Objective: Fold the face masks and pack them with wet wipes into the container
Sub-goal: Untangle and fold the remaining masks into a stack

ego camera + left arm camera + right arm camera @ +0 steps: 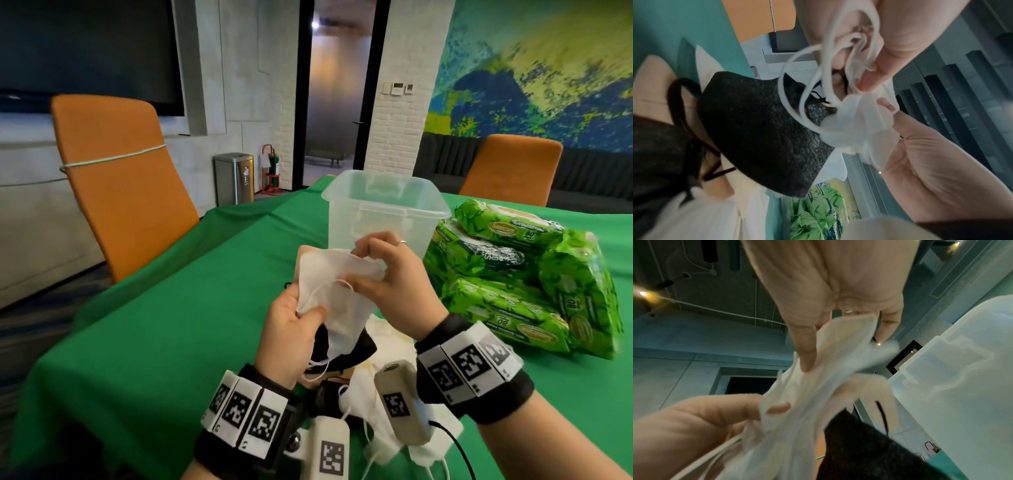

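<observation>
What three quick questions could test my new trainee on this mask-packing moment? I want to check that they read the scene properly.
1. True or false: both hands grip the white mask.
2. Where are the wet wipe packs? A) in the container B) on the table beside it
3. Fill in: the mask lying under the white one is ____.

Key: 1 true: left hand and right hand pinch it. 2 B; the container holds no packs. 3 black.

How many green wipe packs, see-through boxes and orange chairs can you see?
Wipe packs: 4 in view, in a heap, so more could be hidden
Container: 1
Chairs: 2
Total: 7
</observation>
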A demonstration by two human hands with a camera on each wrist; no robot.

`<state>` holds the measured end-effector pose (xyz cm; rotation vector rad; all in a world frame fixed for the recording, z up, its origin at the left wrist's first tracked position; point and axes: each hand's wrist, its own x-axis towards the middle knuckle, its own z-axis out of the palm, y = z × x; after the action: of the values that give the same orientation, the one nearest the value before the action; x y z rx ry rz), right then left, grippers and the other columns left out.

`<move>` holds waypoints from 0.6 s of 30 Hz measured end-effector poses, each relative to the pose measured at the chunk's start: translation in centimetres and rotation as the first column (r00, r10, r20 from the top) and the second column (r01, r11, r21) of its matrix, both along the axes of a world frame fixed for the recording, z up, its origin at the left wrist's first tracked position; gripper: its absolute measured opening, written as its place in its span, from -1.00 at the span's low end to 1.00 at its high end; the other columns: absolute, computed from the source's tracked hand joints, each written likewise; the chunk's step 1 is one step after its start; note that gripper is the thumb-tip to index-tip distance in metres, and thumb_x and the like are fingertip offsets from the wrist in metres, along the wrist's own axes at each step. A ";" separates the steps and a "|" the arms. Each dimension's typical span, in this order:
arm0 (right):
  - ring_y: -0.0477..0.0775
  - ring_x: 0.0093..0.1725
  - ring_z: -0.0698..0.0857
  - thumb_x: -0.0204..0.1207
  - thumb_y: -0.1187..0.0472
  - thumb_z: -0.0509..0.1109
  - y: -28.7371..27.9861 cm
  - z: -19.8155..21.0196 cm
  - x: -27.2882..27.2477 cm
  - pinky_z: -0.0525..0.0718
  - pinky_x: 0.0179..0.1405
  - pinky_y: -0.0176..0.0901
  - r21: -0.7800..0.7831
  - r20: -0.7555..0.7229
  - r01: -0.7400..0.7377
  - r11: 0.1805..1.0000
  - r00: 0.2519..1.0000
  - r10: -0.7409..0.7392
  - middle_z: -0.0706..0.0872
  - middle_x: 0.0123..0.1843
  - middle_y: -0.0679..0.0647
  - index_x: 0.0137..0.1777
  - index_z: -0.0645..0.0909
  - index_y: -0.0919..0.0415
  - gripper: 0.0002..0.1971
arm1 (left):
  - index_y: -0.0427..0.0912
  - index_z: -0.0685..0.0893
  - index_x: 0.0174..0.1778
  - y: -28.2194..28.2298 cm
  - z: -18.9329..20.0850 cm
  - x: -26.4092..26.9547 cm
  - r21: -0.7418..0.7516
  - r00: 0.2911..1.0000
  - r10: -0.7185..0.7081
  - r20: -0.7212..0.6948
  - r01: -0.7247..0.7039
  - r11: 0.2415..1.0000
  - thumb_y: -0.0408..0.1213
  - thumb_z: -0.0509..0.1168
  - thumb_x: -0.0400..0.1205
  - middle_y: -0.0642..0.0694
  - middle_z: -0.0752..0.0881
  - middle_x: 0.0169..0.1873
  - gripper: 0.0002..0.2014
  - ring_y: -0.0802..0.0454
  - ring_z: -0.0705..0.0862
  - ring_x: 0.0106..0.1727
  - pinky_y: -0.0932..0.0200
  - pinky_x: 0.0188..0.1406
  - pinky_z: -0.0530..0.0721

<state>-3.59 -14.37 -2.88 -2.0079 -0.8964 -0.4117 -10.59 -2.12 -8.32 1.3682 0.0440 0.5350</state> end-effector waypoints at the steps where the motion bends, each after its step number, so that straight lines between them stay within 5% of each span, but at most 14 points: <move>1: -0.14 -0.06 0.52 0.25 0.26 0.61 0.0 0.0 0.1 0.37 -0.06 -0.58 0.009 0.020 -0.008 1.000 1.000 0.007 0.57 -0.03 -0.01 -0.27 0.56 0.03 -0.74 | -0.17 0.68 -0.12 -0.2 0.0 -0.2 -0.006 1.000 -0.014 0.000 0.014 1.000 -0.69 0.18 0.53 0.01 0.81 -0.32 -0.67 0.11 0.75 -0.23 0.28 -0.22 0.68; 4: -0.33 -0.21 0.55 0.21 0.27 0.64 -0.2 -0.1 0.0 0.37 -0.19 -0.59 0.055 0.098 -0.019 0.998 0.995 0.014 0.64 -0.24 -0.10 -0.36 0.57 -0.06 -0.71 | -0.18 0.75 -0.12 -0.4 -0.1 -0.4 -0.072 0.998 -0.053 0.043 0.056 0.996 -0.43 0.31 0.47 -0.13 0.82 -0.19 -0.84 -0.03 0.76 -0.10 0.06 -0.03 0.71; 8: -0.34 -0.34 0.55 0.18 0.34 0.64 -0.7 -0.3 -0.3 0.43 -0.29 -0.53 0.148 0.147 -0.041 0.988 0.989 0.019 0.66 -0.41 -0.07 -0.39 0.62 -0.08 -0.69 | -0.17 0.75 0.05 -0.3 -0.3 -0.6 -0.233 0.998 -0.029 0.050 0.040 0.972 -0.06 0.40 0.41 -0.24 0.77 0.05 -0.64 -0.16 0.70 0.17 -0.14 0.29 0.58; 11: -0.22 -0.38 0.54 0.19 0.41 0.62 -1.1 -0.1 -0.2 0.53 -0.29 -0.37 0.160 0.029 -0.096 0.982 0.995 0.093 0.63 -0.43 -0.14 -0.34 0.57 -0.13 -0.60 | -0.14 0.72 -0.01 -0.4 -0.2 -0.5 -0.189 0.998 0.049 0.051 -0.038 0.981 -0.34 0.27 0.63 -0.06 0.81 -0.08 -0.87 -0.01 0.73 0.04 0.06 0.14 0.67; 13: -0.11 -0.35 0.54 0.22 0.42 0.59 -1.2 -0.1 -0.1 0.55 -0.25 -0.21 0.131 -0.066 -0.143 0.981 0.986 0.152 0.59 -0.41 -0.09 -0.18 0.57 -0.13 -0.58 | -0.10 0.68 -0.01 -0.6 -0.1 -0.5 -0.076 0.998 0.027 0.053 -0.023 0.997 -0.57 0.21 0.61 -0.05 0.81 -0.10 -0.73 0.00 0.74 -0.01 0.13 0.05 0.70; 15: -0.04 -0.33 0.53 0.28 0.35 0.57 -1.2 -0.1 -0.2 0.54 -0.23 -0.11 0.051 -0.103 -0.165 0.985 0.980 0.169 0.58 -0.38 -0.01 -0.11 0.61 -0.12 -0.64 | -0.02 0.59 0.05 -0.8 0.1 -0.7 -0.033 0.997 0.046 0.064 -0.043 0.998 -0.65 0.25 0.56 -0.21 0.75 0.08 -0.61 -0.10 0.71 0.11 -0.08 0.21 0.66; 18: 0.09 -0.26 0.61 0.30 0.28 0.58 -1.1 -0.1 -0.4 0.59 -0.17 -0.03 -0.025 -0.081 -0.142 0.990 0.987 0.139 0.69 -0.29 0.09 -0.22 0.68 0.00 -0.82 | 0.16 0.50 0.14 -0.8 0.0 -1.0 -0.026 0.992 0.014 0.128 -0.010 1.000 -0.73 0.25 0.52 -0.29 0.67 0.20 -0.41 -0.16 0.70 0.13 -0.20 0.20 0.65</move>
<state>-4.01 -15.44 -3.02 -1.9607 -0.9926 -0.2389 -11.56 -2.87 -8.36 1.3068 -0.0448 0.6292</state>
